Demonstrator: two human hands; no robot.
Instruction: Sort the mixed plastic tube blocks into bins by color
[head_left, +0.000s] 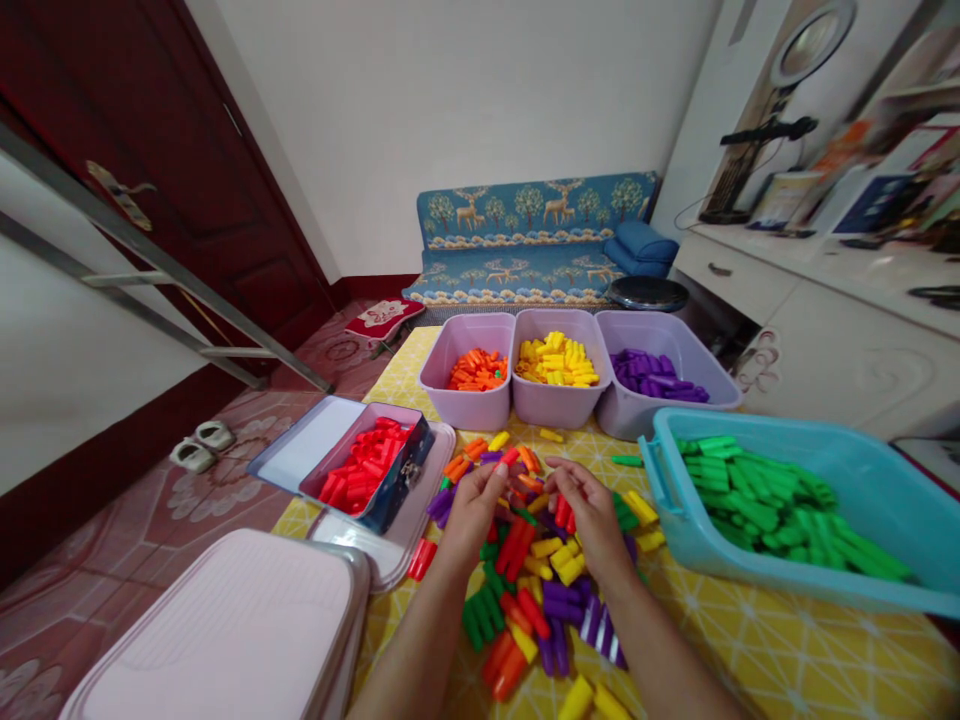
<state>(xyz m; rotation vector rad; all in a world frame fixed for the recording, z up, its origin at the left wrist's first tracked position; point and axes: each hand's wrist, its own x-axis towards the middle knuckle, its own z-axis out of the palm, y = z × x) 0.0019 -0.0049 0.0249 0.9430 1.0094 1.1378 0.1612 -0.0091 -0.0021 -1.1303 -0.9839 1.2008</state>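
Note:
Over a mixed pile of small cylindrical plastic pieces (555, 600) in red, orange, yellow, green and purple, both of my hands are at work. My left hand (474, 505) is closed, with a red piece (510, 456) at its thumb and fingertips. My right hand (592, 505) curls its fingers round a couple of red pieces (564, 514), partly hidden by the fingers. The two hands are close together but apart. To the left stands an open tin box (420, 470) of red pieces; to the right, a turquoise tub (667, 490) of green ones.
Three lilac bins line the far side: orange pieces in the left bin (472, 408), yellow in the middle bin (555, 405), purple in the right bin (637, 415). Pale lids (225, 620) lie stacked at front left. A patterned yellow cloth (787, 650) covers the table.

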